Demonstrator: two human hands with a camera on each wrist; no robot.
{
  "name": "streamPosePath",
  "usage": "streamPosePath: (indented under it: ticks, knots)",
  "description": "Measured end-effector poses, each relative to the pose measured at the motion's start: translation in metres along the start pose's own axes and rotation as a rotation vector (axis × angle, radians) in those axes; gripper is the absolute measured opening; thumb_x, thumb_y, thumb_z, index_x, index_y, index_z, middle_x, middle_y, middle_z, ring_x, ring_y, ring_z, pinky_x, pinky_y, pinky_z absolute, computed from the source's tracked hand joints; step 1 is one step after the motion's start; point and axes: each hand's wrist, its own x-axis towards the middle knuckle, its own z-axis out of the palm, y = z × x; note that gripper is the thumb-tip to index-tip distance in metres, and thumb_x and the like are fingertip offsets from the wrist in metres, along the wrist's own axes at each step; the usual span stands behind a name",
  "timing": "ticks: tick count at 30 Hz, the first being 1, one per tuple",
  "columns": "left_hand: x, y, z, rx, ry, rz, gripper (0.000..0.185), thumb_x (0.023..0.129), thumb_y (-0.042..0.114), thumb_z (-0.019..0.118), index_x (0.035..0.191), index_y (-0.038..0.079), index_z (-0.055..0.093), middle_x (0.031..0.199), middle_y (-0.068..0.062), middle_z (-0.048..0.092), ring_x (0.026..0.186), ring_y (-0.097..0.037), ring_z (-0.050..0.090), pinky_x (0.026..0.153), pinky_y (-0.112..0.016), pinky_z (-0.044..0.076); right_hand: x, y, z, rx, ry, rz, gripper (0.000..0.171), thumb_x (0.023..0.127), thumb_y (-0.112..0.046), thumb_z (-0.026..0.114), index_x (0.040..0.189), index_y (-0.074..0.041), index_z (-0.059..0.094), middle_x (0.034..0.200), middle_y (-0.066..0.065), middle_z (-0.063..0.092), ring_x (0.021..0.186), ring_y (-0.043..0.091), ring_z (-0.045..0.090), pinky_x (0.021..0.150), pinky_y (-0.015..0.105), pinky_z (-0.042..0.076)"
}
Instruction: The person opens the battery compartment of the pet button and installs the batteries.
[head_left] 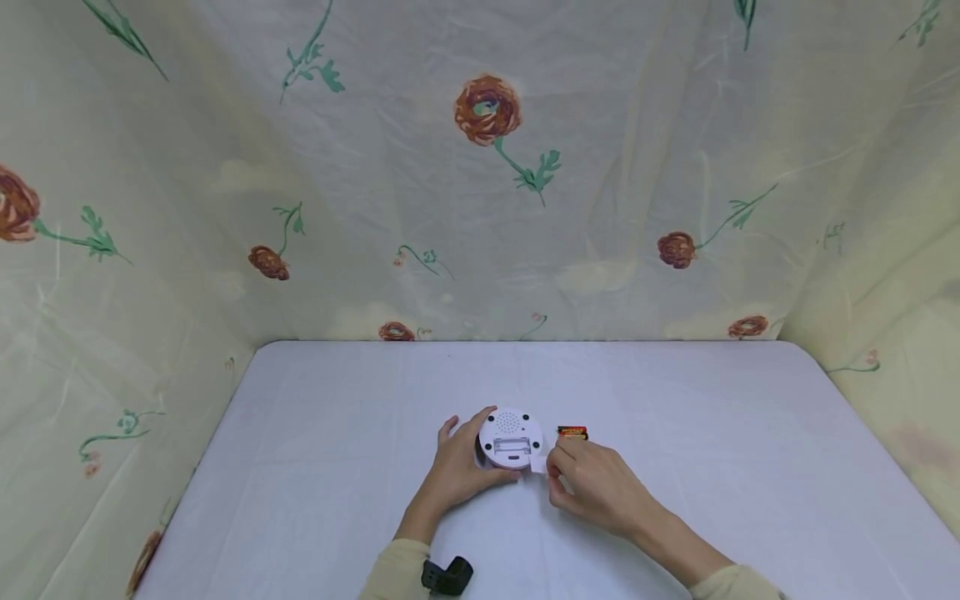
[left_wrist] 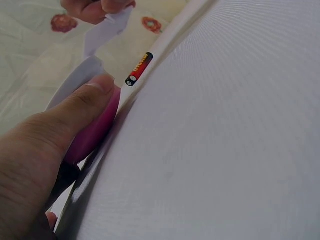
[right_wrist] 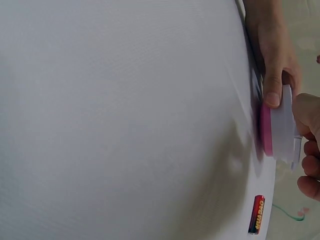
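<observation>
Head view: one round white device (head_left: 510, 439), back side up, showing a speaker grille and an open rectangular compartment, lying on the white surface (head_left: 315, 467) near its front middle. Left hand (head_left: 459, 468) at the device's 8 o'clock, fingers curled round its rim, thumb at the upper left edge; grip closed on the device. Right hand (head_left: 592, 483) at the device's 4 o'clock, fingertips pinching a small white cover piece (head_left: 537, 465) that sits just against the device's lower right edge. One battery (head_left: 572, 432), red, black and yellow, lying on the surface at the device's 3 o'clock, just beside it and just above the right hand's knuckles, held by neither hand. Floral cloth (head_left: 487, 167) hung behind and at both sides. Left wrist view: left hand (left_wrist: 45, 145) with thumb pressed on the device's (left_wrist: 95, 132) pink band; white cover piece (left_wrist: 107, 32) pinched at 12 o'clock by the right hand's fingertips (left_wrist: 92, 9); battery (left_wrist: 139, 69) lying free on the surface (left_wrist: 225, 140). Right wrist view: device (right_wrist: 277, 122) seen edge-on, pink layer under white; left hand's thumb (right_wrist: 272, 92) on its rim; right hand's fingers (right_wrist: 310, 145) curled at the white edge; battery (right_wrist: 257, 214) at 6 o'clock of the device, apart from it.
</observation>
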Motion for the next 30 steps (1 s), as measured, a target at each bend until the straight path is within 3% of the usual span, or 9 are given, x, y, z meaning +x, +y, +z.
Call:
streamPosePath:
  ticks: [9, 17, 30]
  knots:
    - [0.000, 0.001, 0.000, -0.007, -0.003, -0.002, 0.100, 0.064, 0.051, 0.082, 0.145, 0.017, 0.034, 0.136, -0.003, 0.056, 0.126, -0.019, 0.052, 0.117, -0.048, 0.013, -0.008, -0.004, 0.002, -0.003, 0.006, 0.019, 0.016, 0.066, -0.016, 0.069, 0.072, -0.019, 0.055, 0.069, -0.012, 0.045, 0.061, 0.000, 0.038, 0.052, 0.017, 0.039]
    - [0.000, 0.001, 0.000, 0.004, 0.003, 0.000, 0.099, 0.064, 0.052, 0.081, 0.145, 0.017, 0.035, 0.136, -0.004, 0.056, 0.126, -0.020, 0.052, 0.117, -0.048, 0.014, -0.012, -0.007, 0.004, 0.016, 0.020, 0.004, 0.022, 0.062, -0.012, 0.072, 0.070, -0.019, 0.054, 0.068, -0.013, 0.045, 0.060, 0.000, 0.038, 0.052, 0.016, 0.038]
    - [0.001, -0.002, 0.002, 0.021, 0.004, 0.009, 0.101, 0.064, 0.053, 0.081, 0.145, 0.017, 0.034, 0.136, -0.004, 0.056, 0.126, -0.019, 0.052, 0.117, -0.049, 0.014, -0.019, -0.012, 0.012, -0.008, -0.031, 0.009, 0.020, 0.064, -0.015, 0.071, 0.069, -0.020, 0.052, 0.066, -0.013, 0.043, 0.059, 0.001, 0.036, 0.050, 0.017, 0.037]
